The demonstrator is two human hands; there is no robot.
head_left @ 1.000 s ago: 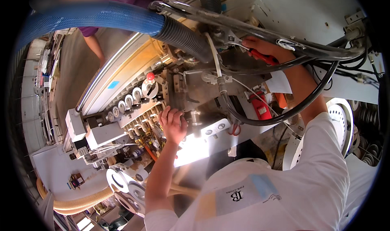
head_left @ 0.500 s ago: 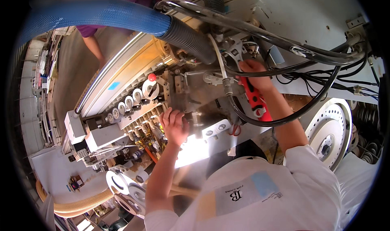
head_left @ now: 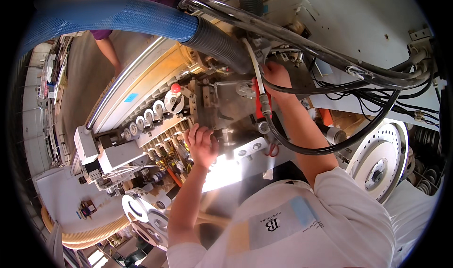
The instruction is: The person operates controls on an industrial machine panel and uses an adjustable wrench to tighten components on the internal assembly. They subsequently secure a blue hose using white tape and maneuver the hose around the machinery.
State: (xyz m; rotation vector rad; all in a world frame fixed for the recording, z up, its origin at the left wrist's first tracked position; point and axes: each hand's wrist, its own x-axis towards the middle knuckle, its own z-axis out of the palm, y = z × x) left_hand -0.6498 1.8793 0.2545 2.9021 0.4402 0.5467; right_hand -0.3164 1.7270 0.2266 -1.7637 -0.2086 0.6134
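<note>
My right hand [head_left: 277, 80] is closed around an adjustable wrench, whose red handle [head_left: 262, 108] shows below the fist, partly behind a hose. The wrench's jaw end is largely hidden among the machine parts beneath the hoses. On the left, my left hand [head_left: 203, 145] rests on the machine [head_left: 222, 110] with its fingers apart and slightly bent, holding nothing. Beside those fingers sit a row of small valves and fittings [head_left: 163, 150] and a red ball knob [head_left: 176, 88].
A thick blue hose [head_left: 155, 20] and black hoses [head_left: 325, 46] cross above the work area. A perforated white wheel [head_left: 377, 166] stands at right. Red-handled scissors [head_left: 272, 149] lie near the white panel. Another person's arm [head_left: 109, 53] is at the upper left.
My right hand has moved left and slightly up with the wrench, whose handle has swung left behind the hose. My left hand has stayed nearly in place.
</note>
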